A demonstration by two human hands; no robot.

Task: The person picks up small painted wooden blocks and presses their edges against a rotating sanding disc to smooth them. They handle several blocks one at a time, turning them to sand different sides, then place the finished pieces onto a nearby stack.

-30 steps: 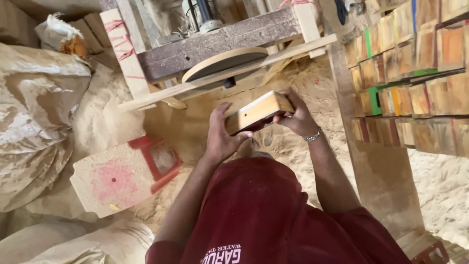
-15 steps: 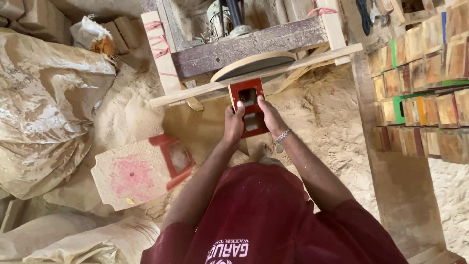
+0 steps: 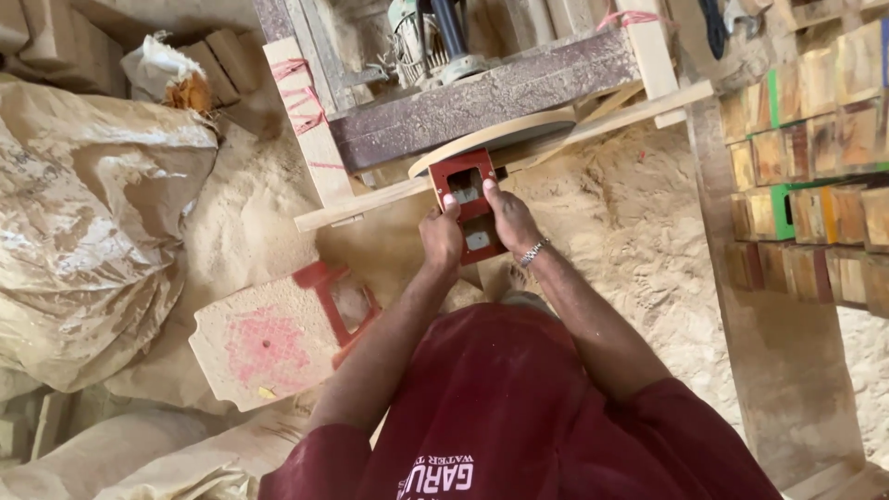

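Note:
A small red-painted wooden frame (image 3: 469,199) with rectangular openings is held in both hands. My left hand (image 3: 443,236) grips its left side with the thumb on top. Gripping the right side is my right hand (image 3: 507,220), with a metal bracelet at the wrist. The frame's far end touches the edge of a round wooden sanding disc (image 3: 500,134) that sits under a machine table (image 3: 482,97) with a motor on top.
Sawdust covers the ground all around. A pale wooden board with a red stain and a red frame piece (image 3: 278,338) lies to the left. Big cloth sacks (image 3: 88,213) are piled at far left. Stacks of wooden blocks (image 3: 815,157) fill the right.
The piece was turned from its plain wooden side to its red face and brought up against the disc. Both hands moved forward with it.

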